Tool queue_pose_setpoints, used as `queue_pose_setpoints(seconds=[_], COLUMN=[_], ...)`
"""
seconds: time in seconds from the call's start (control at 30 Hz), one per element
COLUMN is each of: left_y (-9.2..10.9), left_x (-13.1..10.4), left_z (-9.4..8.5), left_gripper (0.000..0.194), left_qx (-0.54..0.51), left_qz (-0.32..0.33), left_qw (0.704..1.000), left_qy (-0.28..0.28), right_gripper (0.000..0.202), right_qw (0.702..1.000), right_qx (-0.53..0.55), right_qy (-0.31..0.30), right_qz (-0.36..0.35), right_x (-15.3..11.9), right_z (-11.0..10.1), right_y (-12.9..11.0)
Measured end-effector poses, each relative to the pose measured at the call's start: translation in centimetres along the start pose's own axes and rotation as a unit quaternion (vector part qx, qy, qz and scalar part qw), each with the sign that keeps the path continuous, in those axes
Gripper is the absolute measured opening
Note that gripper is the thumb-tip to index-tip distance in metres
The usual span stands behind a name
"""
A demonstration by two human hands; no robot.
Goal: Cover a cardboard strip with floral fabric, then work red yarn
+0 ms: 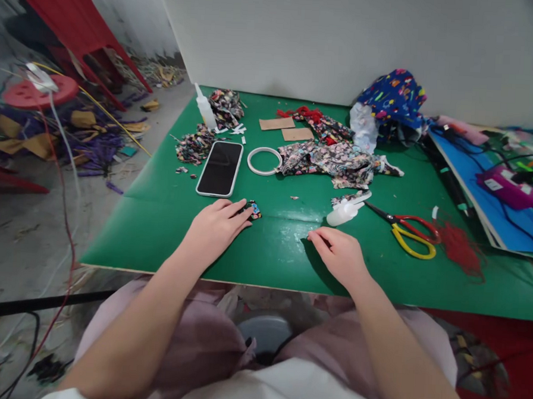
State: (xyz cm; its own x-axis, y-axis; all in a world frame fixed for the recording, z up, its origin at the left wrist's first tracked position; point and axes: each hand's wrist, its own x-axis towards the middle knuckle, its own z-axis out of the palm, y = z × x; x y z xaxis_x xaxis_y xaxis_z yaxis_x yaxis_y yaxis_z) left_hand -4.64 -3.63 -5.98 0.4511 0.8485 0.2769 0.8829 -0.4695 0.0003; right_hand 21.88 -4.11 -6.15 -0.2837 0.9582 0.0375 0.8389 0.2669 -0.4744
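My left hand (218, 228) lies on the green table with its fingers stretched out. Its fingertips rest against a small scrap of dark floral fabric (256, 209), partly covered by them. To the right, my right hand (339, 252) is closed in a pinch just over the table; a tiny dark bit shows at its fingertips, too small to name. A white squeeze bottle (342, 213) lies just beyond that hand. Scissors (402, 221) with one red and one yellow handle lie farther right. Beyond my left hand is a phone (220, 168) with a dark screen.
A white ring (264, 161) sits beside bunched floral fabric (326, 160). Cardboard pieces (277, 124), another squeeze bottle (205, 108) and floral bundles (195, 144) lie farther back. Red thread (460, 248), a blue folder (485, 193) and a purple device (508, 187) are at right.
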Motion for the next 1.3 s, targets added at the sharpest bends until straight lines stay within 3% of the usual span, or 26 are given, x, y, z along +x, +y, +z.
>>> queue_pose_setpoints(seconds=[0.27,0.4,0.47,0.53,0.7,0.93,1.3], left_y=[0.2,0.2,0.3,0.3,0.2,1.0,0.8], left_x=[0.2,0.1,0.0,0.0,-0.3,-0.3,-1.2], left_z=[0.4,0.5,0.4,0.4,0.7,0.6,0.4], left_gripper=[0.032,0.032,0.032,0.032,0.034,0.031,0.029], left_qx=[-0.012,-0.022,-0.024,-0.02,-0.008,-0.02,-0.047], left_qz=[0.004,-0.001,0.002,0.003,-0.002,-0.043,-0.059], left_qw=[1.0,1.0,1.0,1.0,1.0,0.999,0.996], left_qy=[-0.016,-0.008,-0.004,0.001,0.004,0.011,0.039], right_gripper=[0.031,0.03,0.035,0.041,0.048,0.048,0.056], right_qw=[0.999,0.99,0.976,0.969,0.966,0.967,0.979], right_qx=[-0.004,0.013,0.0,-0.036,-0.101,-0.114,-0.022], right_qy=[0.024,0.038,0.015,0.005,-0.026,-0.019,0.021], right_qz=[-0.024,-0.138,-0.215,-0.245,-0.236,-0.226,-0.204], right_x=[-0.4,0.7,1.9,3.3,5.0,4.8,5.3], right_z=[0.2,1.0,1.8,2.7,4.3,4.3,4.7], right_y=[-0.4,-2.6,-4.1,-5.4,-6.7,-6.7,-5.8])
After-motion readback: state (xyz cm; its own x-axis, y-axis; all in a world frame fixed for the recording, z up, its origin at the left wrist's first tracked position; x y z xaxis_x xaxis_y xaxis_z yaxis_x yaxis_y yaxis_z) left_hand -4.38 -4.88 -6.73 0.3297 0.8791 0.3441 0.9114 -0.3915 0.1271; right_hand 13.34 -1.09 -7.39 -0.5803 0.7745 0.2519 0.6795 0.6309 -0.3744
